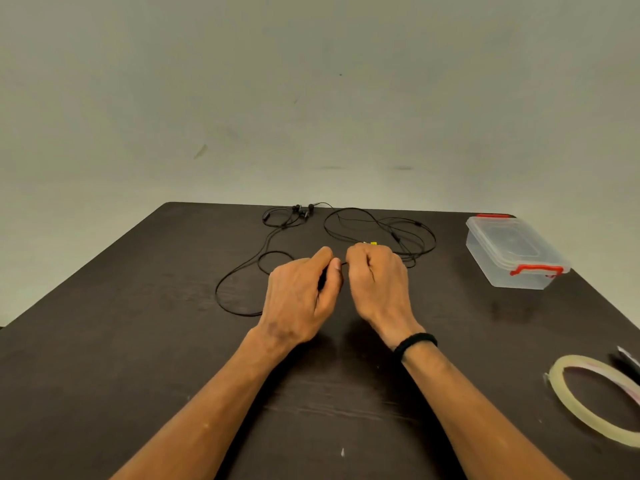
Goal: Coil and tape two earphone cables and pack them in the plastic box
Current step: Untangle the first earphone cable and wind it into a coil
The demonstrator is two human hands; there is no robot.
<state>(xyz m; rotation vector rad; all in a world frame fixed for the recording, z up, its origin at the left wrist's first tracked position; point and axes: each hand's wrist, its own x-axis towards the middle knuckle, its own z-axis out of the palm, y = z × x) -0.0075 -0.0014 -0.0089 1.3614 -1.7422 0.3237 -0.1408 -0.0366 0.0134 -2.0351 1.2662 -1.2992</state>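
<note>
Two black earphone cables lie loose on the dark table. The left earphone cable (pixel 242 271) loops from its earbuds at the far edge down toward my hands. The right earphone cable (pixel 381 225) sprawls in tangled loops behind my right hand, with a small yellow piece beside it. My left hand (pixel 304 296) pinches a stretch of black cable between thumb and fingers. My right hand (pixel 375 282) is curled round the same short stretch, which runs between the two hands. The clear plastic box (pixel 512 251) with red clips stands closed at the far right.
A roll of clear tape (pixel 595 400) lies flat near the right edge, with a dark object partly cut off beside it. A pale wall rises behind the table's far edge. Bare dark tabletop (pixel 138 341) stretches to the left and in front.
</note>
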